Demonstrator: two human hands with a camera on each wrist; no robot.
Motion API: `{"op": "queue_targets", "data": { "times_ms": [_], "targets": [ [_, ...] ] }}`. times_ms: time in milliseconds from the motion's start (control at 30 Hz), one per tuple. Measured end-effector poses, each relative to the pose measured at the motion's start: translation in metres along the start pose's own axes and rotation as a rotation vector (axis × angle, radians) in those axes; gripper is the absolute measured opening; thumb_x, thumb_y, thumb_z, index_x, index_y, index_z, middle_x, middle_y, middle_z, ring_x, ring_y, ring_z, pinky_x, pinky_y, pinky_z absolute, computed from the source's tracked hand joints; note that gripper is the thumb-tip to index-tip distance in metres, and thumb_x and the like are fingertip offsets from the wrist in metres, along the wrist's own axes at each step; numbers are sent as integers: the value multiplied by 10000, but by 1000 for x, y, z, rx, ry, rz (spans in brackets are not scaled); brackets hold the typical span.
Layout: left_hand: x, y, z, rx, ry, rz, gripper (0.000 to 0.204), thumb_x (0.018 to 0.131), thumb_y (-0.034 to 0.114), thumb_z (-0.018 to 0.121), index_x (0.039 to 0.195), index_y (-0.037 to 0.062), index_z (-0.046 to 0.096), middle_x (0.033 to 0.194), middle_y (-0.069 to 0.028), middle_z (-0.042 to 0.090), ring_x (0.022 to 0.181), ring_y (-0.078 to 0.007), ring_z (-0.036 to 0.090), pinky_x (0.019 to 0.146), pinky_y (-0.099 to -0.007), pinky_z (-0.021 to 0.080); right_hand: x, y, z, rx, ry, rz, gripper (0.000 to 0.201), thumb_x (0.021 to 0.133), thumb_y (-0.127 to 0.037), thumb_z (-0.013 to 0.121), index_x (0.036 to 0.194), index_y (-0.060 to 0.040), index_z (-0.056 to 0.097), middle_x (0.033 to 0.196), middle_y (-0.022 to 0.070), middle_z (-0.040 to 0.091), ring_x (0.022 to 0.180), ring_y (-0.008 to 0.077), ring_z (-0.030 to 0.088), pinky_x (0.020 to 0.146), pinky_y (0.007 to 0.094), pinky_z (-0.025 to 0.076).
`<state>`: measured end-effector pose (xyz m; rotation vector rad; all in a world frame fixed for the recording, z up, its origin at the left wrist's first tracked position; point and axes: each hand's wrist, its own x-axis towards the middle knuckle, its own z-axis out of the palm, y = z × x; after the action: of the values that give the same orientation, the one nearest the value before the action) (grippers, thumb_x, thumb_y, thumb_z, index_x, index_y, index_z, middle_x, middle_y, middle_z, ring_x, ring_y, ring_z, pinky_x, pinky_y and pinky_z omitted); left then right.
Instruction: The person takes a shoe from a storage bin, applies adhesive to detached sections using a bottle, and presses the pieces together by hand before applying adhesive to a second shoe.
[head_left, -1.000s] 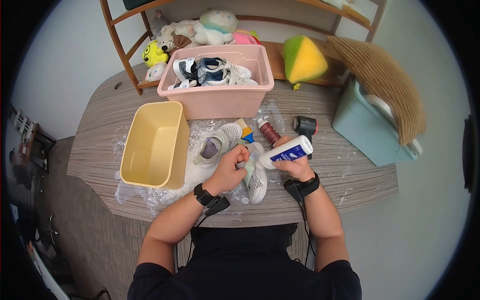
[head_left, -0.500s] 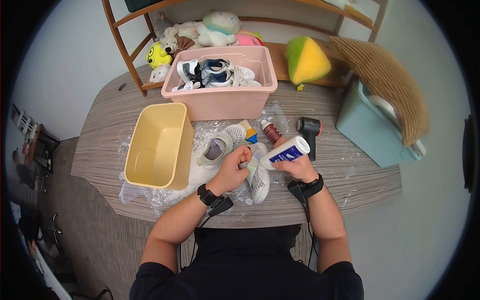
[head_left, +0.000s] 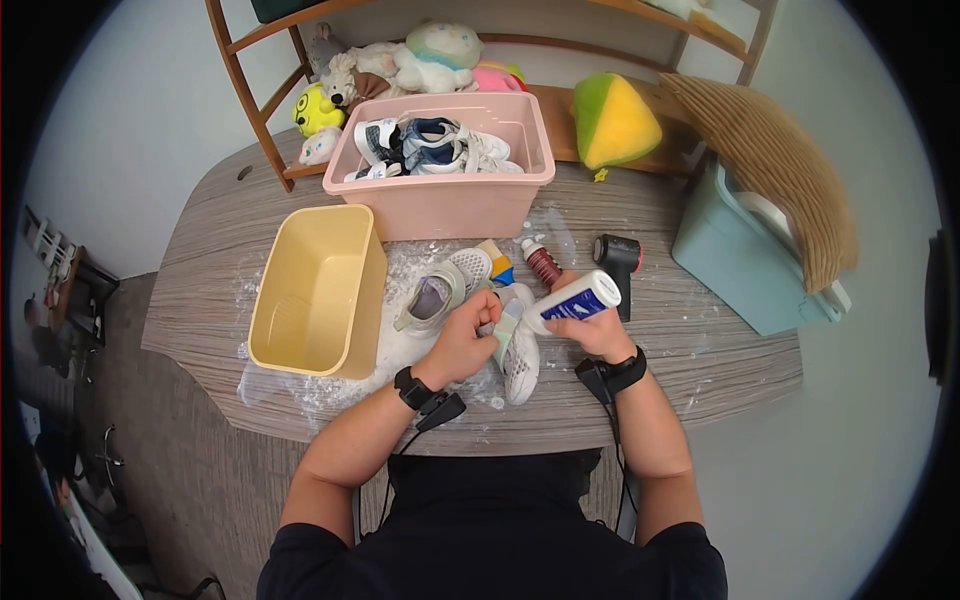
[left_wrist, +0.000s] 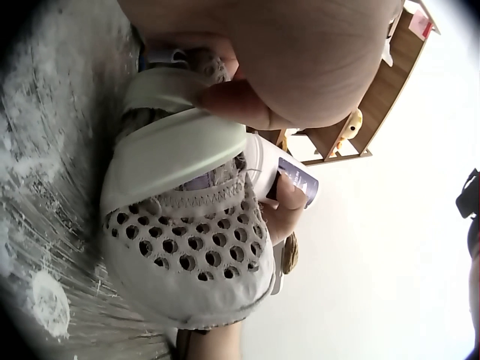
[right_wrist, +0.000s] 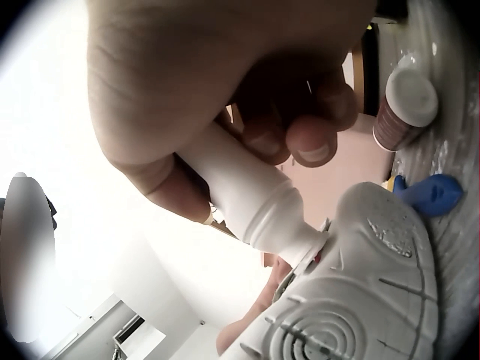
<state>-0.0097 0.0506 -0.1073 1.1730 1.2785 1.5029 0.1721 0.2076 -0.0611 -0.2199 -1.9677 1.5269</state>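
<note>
A small white mesh shoe (head_left: 519,352) lies on the wooden table (head_left: 700,340) in front of me; its perforated toe (left_wrist: 191,255) and pale green strap show in the left wrist view. My left hand (head_left: 466,335) grips the shoe at its strap. My right hand (head_left: 592,328) holds a white bottle with a blue label (head_left: 572,301), tilted so its nozzle (right_wrist: 304,241) touches the shoe beside the sole (right_wrist: 360,300). A second grey and white shoe (head_left: 437,289) lies just left of my left hand.
A yellow tub (head_left: 315,290) stands at left, a pink bin (head_left: 450,195) with several shoes behind. A brown bottle (head_left: 541,262), a blue and yellow brush (head_left: 495,263) and a black tool (head_left: 618,257) lie nearby. A teal box (head_left: 740,260) sits right. White powder covers the table's middle.
The bottle's nozzle has come closer to the shoe and its body has tipped up slightly. My left hand keeps its hold on the shoe.
</note>
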Motion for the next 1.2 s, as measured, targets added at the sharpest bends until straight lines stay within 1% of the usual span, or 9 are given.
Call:
{"op": "queue_targets", "data": {
  "times_ms": [200,267,333,400,500,567,667,1000,1200],
  "targets": [
    [0,-1,-1,33,-5,-16,351,719,-152,472,983,76,439,921,28,527,860,-42,492,743,-192,374,2,-1,-4,112,-176,9,276,671,0,780,908,10,640,847,56,631,715,129,588,652,280,467],
    [-1,-1,-1,-19,-8,-9,362,714,-159,477,981,81,438,925,28,539,880,-45,508,766,-195,391,1,7,-3,3,23,78,330,690,7,811,971,-8,638,881,46,662,779,119,613,702,284,503],
    [-1,-4,-2,-110,-35,-18,367,717,-147,493,1001,80,453,949,18,551,893,-54,527,784,-198,403,-1,14,-5,-13,3,84,357,699,5,818,1004,-12,633,914,45,677,793,106,621,713,270,514],
    [2,-2,-6,-196,-60,-15,373,721,-136,510,1022,79,467,972,9,563,906,-63,545,803,-200,415,0,12,-1,-78,66,-68,323,730,-11,829,990,-16,638,919,44,669,797,105,617,712,265,511],
    [2,7,-8,-610,-29,-115,332,801,-105,541,1075,79,504,1031,-37,615,972,-131,602,856,-268,464,3,4,3,-70,216,-33,312,780,-39,833,1017,-15,632,929,39,660,810,107,618,717,262,513],
    [1,17,-7,-925,-85,-147,343,877,-54,547,1198,66,530,1189,-99,617,1127,-217,604,976,-353,476,4,1,2,-11,313,2,303,834,-48,810,1059,-14,609,940,35,657,824,104,621,723,257,518],
    [2,18,-9,-1042,-74,-159,390,908,-32,540,1290,42,521,1330,-143,569,1243,-261,564,1076,-405,444,6,1,-1,111,380,80,300,852,-38,788,1074,-14,588,938,48,664,819,102,627,723,261,526],
    [6,23,-1,-914,8,-62,749,880,-66,545,1580,3,288,1543,-199,439,1428,-289,441,1204,-404,327,10,14,-4,-70,381,34,291,857,-31,779,1074,-10,587,934,50,670,825,97,627,720,266,529],
    [1,16,8,-206,74,29,705,929,-43,636,1555,-15,311,1434,-176,564,1298,-180,569,1043,-301,471,9,14,0,-65,387,28,298,851,-27,781,1075,-1,586,931,54,666,829,99,631,718,265,534]
  ]
}}
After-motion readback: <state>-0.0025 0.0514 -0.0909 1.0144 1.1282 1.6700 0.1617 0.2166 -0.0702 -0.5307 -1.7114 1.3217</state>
